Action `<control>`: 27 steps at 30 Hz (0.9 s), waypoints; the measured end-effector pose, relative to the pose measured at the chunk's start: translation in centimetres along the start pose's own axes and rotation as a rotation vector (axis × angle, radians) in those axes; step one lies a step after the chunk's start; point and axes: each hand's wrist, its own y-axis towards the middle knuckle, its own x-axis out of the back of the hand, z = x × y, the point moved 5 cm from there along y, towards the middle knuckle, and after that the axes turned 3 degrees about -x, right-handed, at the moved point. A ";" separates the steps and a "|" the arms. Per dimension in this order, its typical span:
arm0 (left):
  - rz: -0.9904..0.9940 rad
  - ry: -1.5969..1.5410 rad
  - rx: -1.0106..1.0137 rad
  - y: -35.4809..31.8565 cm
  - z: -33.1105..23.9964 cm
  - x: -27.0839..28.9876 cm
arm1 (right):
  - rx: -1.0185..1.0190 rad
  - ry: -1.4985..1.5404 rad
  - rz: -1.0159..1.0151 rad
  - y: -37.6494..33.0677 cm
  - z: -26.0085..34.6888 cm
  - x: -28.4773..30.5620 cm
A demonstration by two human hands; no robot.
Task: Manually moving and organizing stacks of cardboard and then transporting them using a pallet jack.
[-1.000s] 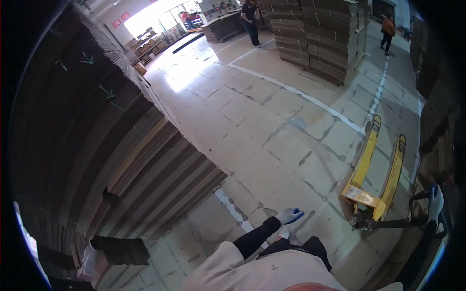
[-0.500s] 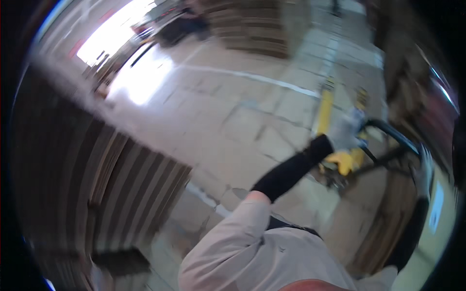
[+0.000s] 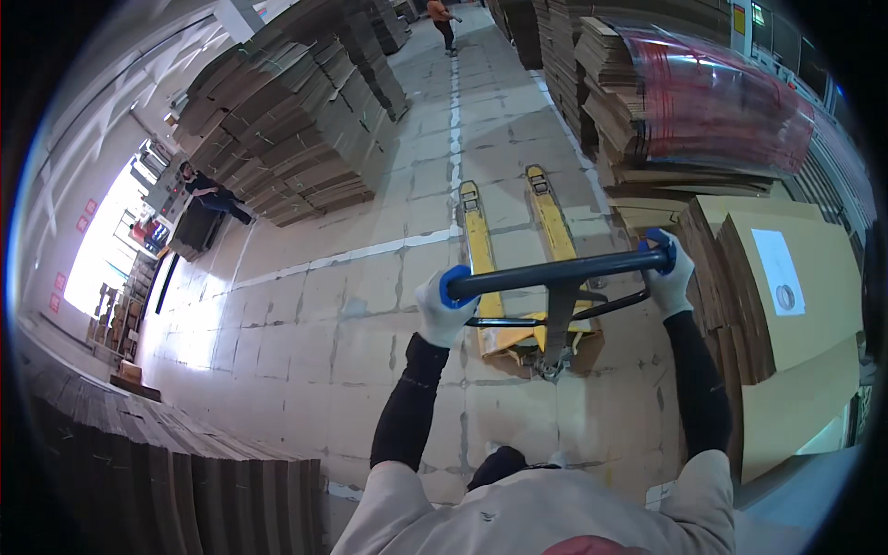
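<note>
A yellow hand pallet truck point(image 3: 507, 335) stands on the tiled floor in front of me, its two forks pointing away. Its black handle bar point(image 3: 564, 274) runs crosswise before my chest. My left hand point(image 3: 442, 307), in a white glove with blue on the fingers, is closed around the bar's left end. Around the right end is closed my right hand point(image 3: 672, 270), gloved the same way. Black sleeves cover both forearms. No load lies on the forks.
Tall stacks of flat cardboard point(image 3: 296, 129) rise at the far left, more cardboard point(image 3: 166, 490) at the near left. On the right are cardboard sheets point(image 3: 795, 356) and a red-wrapped stack point(image 3: 721, 102). One person point(image 3: 442, 23) stands far ahead, another point(image 3: 208, 192) at the left.
My view has swung to the right and steadied. The pallet truck now lies straight ahead. My left hand, blurred near the handle before, is now plainly around its left end.
</note>
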 end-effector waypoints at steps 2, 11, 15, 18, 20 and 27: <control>-0.031 0.057 -0.034 0.1 0.4 -0.3 | 0.046 0.000 -0.007 0.9 -1.0 -0.6; -0.118 0.163 -0.020 5.3 6.5 -4.2 | 0.105 0.030 0.017 6.6 -6.8 -6.4; -0.163 0.150 0.055 8.1 11.4 -6.8 | 0.109 0.037 0.045 10.4 -9.2 -10.1; -0.166 0.133 0.066 11.4 14.8 -9.2 | 0.065 0.009 0.063 13.4 -12.7 -12.8; -0.175 0.162 0.038 13.5 17.2 -10.4 | 0.042 0.125 0.102 15.3 -14.7 -15.3; -0.207 0.146 -0.044 21.4 26.4 -15.9 | 0.073 0.041 0.055 23.5 -22.3 -23.4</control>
